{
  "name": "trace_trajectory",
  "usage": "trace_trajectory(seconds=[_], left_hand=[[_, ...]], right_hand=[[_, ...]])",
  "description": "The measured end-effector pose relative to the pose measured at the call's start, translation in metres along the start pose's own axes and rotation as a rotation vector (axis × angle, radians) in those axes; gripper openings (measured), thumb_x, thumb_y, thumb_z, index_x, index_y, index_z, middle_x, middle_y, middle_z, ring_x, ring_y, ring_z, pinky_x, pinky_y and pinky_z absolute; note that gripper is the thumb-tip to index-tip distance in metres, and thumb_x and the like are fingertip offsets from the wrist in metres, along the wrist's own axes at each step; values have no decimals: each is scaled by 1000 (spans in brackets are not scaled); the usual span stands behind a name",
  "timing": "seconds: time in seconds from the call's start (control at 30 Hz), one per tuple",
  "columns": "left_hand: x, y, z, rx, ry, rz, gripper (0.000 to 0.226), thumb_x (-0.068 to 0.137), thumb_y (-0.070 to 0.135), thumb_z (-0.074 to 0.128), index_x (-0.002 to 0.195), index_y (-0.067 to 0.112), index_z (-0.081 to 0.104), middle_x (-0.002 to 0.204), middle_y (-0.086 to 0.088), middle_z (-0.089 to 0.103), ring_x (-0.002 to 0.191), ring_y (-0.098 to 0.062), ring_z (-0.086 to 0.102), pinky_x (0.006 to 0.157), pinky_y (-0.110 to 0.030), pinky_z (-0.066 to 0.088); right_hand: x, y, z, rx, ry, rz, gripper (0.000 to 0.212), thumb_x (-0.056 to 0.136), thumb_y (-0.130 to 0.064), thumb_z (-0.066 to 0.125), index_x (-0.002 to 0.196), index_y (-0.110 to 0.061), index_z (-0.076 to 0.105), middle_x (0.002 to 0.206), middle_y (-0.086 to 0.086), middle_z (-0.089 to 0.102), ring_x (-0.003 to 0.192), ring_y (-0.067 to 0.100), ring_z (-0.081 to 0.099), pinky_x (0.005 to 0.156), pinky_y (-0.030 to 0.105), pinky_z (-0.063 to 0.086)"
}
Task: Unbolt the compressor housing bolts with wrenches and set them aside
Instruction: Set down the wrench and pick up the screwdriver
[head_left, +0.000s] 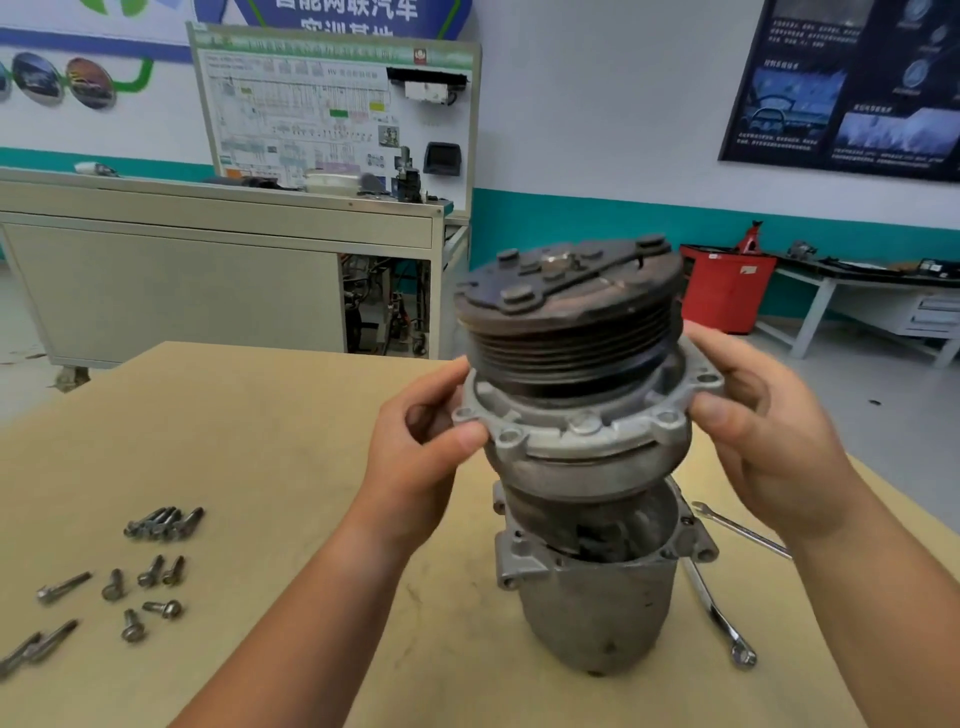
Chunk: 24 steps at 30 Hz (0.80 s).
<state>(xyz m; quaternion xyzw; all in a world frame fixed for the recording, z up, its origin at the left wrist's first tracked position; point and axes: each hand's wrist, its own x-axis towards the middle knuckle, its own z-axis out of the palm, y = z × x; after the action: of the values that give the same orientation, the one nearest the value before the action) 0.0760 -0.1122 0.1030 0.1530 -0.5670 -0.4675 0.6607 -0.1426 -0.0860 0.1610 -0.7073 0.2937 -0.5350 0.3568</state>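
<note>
The left hand (426, 441) pinched the flange of the grey cast-aluminium front cover (587, 434) at its nine o'clock edge, thumb and forefinger closed on a lug. The right hand (758, 415) gripped the same flange at three o'clock, thumb pressed on the near side and fingers wrapped behind. Both forearms reached in from six o'clock, wrists raised, so the cover and its dark ribbed steel pulley (571, 332) hung between the palms. The cover's long axis stood near upright, leaning a little toward twelve o'clock. Its lower end sat over the open mouth of the dull grey cylindrical housing can (597, 603), which stood on the tan wooden tabletop (285, 441); whether the two were fully apart could not be told. The flange holes looked empty, so the unbolting seemed done. The steel flanged bolts (156, 525) lay well apart at nine o'clock from the can, some bunched and some scattered, the left hand being the nearer to them. Two bright chrome spanners (719, 618) rested just beside the can at four o'clock, nearer the right hand. Any lift would likely need to follow that upright axis.
</note>
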Motion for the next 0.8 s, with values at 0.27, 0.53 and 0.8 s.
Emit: trace_trajectory(seconds=[0.27,0.53,0.8], left_hand=[[-96,65,-67,216,-136,176,66,64,-15,51,113,26,69,108,15,71,98,-2,66,78,-21,54],[-195,69,-142,298,31,-78,61,52,11,63,112,14,71,108,-7,72,100,-18,68,80,-25,54],[-152,54,-190,284,-59,-306,71,63,-18,51,127,9,59,124,-18,63,114,-29,62,91,-31,51]], right_hand=[[-82,-21,100,115,5,-4,84,45,-66,81,121,-35,61,121,-1,65,112,18,61,92,37,50],[-127,62,181,312,-102,259,100,30,-50,93,117,-15,58,120,8,62,111,15,61,87,23,47],[-76,102,188,260,-264,341,98,41,-48,91,124,-17,48,132,10,49,117,7,56,90,22,46]])
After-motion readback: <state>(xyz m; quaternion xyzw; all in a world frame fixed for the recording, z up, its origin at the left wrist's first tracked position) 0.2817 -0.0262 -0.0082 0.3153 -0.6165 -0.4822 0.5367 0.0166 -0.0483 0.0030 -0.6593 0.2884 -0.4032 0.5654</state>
